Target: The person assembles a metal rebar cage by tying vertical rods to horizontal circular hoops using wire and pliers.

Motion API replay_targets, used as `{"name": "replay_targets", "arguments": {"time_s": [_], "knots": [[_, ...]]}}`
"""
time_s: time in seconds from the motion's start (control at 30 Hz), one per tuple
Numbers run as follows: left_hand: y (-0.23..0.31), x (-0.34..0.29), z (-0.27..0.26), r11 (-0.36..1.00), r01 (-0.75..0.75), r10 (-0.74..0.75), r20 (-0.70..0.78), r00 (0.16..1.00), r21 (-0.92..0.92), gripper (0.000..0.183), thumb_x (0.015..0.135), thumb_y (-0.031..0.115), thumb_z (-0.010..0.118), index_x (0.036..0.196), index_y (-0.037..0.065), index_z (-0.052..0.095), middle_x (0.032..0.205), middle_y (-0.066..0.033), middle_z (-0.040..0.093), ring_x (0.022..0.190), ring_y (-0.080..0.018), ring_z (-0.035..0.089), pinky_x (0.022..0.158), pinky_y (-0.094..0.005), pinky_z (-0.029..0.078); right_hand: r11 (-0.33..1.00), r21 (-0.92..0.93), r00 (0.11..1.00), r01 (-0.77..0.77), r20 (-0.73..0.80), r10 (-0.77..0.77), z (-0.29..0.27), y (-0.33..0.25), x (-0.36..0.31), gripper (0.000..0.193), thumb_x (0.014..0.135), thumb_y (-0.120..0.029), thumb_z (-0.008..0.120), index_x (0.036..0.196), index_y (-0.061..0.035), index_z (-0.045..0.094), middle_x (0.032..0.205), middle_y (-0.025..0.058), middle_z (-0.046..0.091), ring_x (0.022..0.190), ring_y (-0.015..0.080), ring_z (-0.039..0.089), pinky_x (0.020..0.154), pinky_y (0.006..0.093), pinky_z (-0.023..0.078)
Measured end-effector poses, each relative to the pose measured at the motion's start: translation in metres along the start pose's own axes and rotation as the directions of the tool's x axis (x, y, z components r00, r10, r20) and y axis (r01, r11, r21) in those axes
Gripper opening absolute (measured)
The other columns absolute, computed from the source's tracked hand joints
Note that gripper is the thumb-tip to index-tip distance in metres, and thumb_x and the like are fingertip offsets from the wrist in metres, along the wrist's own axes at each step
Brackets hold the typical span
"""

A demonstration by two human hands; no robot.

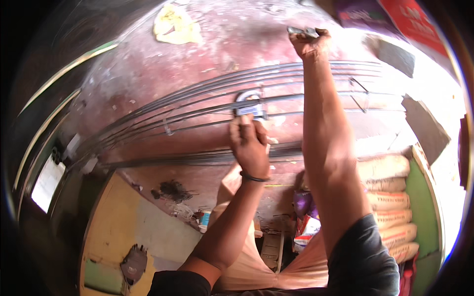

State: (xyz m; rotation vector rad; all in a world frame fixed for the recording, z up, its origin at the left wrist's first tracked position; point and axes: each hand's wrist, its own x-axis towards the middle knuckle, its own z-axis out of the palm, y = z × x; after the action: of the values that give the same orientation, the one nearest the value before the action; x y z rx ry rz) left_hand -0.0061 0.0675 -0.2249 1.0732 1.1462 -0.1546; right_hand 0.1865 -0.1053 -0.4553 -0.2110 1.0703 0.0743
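Observation:
Long thin steel rods [197, 95] run from left to right across the reddish floor. My left hand [251, 140], with a dark band at its wrist, has its fingers curled at the near edge of a round object with a dark rim and a pale, bluish middle [250, 101]. That object lies among the rods; blur hides its kind. Farther off, past the rods, my stretched-out right hand [312, 45] is closed around a grey, metal-looking piece [302, 31] whose kind I cannot make out. A bent wire frame [359, 94] rests on the rods to the right.
Another bundle of rods [197, 162] lies nearer to me. Stacked filled sacks [392, 207] stand at the right, by a green panel [424, 202]. Broken slabs [427, 128] lie at the far right. A yellow crumpled sheet [176, 24] and a dark tangle [173, 191] are on the floor.

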Motion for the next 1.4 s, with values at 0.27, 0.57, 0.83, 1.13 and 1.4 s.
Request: {"name": "replay_targets", "arguments": {"time_s": [0.27,0.57,0.83,1.13,1.4], "knots": [[-0.032,-0.002,0.014,0.945,0.061,-0.129,0.196,0.972,0.322,0.03,0.1,0.029,0.051,0.117,0.006,0.06,0.1,-0.0036,0.064,0.085,-0.011,0.059,0.071,-0.0243,0.049,0.848,-0.52,0.834,-0.098,0.423,0.356,-0.008,-0.085,-0.293,0.063,0.089,-0.03,0.061,0.142,-0.0076,0.035,0.09,0.0122,0.055,0.063,0.0168,0.05,0.054,0.0256,0.044],[-0.083,0.003,0.038,0.973,0.033,-0.033,-0.004,0.999,0.23,0.017,0.099,0.017,0.054,0.105,0.002,0.062,0.103,-0.0035,0.061,0.089,-0.01,0.056,0.083,-0.0256,0.045,0.001,-0.993,0.948,0.122,0.117,0.295,-0.078,-0.167,-0.328,0.061,0.086,-0.023,0.064,0.138,-0.0027,0.041,0.096,0.0115,0.055,0.068,0.0172,0.048,0.063,0.0278,0.042],[-0.093,0.009,0.035,0.978,-0.053,0.058,-0.021,0.998,0.202,0.028,0.099,0.017,0.051,0.119,-0.002,0.05,0.128,-0.019,0.057,0.125,-0.0296,0.05,0.109,-0.0417,0.036,-0.161,-0.95,0.963,0.266,0.268,0.011,-0.114,-0.193,-0.31,0.062,0.086,-0.022,0.065,0.138,0.0006,0.041,0.107,0.0143,0.054,0.082,0.0207,0.051,0.075,0.0316,0.043],[-0.095,-0.033,0.06,0.846,-0.177,0.256,-0.091,0.962,0.502,0.017,0.097,0.011,0.049,0.108,0.002,0.059,0.097,-0.0051,0.061,0.083,-0.0135,0.056,0.074,-0.0271,0.047,-0.264,-0.952,0.856,0.158,0.265,-0.444,-0.189,-0.163,-0.397,0.062,0.087,-0.021,0.065,0.138,0.0042,0.041,0.119,0.0175,0.053,0.098,0.0245,0.054,0.088,0.0359,0.044],[-0.139,-0.055,0.071,0.807,-0.238,0.059,0.328,0.943,0.541,0.017,0.099,0.016,0.052,0.103,0.001,0.062,0.09,-0.0039,0.061,0.079,-0.0101,0.055,0.073,-0.0242,0.047,0.344,-0.93,0.283,-0.13,-0.367,-0.886,-0.229,-0.175,-0.276,0.069,0.088,-0.03,0.065,0.137,0.0099,0.038,0.125,0.0347,0.045,0.118,0.0401,0.046,0.102,0.0414,0.037]]}}
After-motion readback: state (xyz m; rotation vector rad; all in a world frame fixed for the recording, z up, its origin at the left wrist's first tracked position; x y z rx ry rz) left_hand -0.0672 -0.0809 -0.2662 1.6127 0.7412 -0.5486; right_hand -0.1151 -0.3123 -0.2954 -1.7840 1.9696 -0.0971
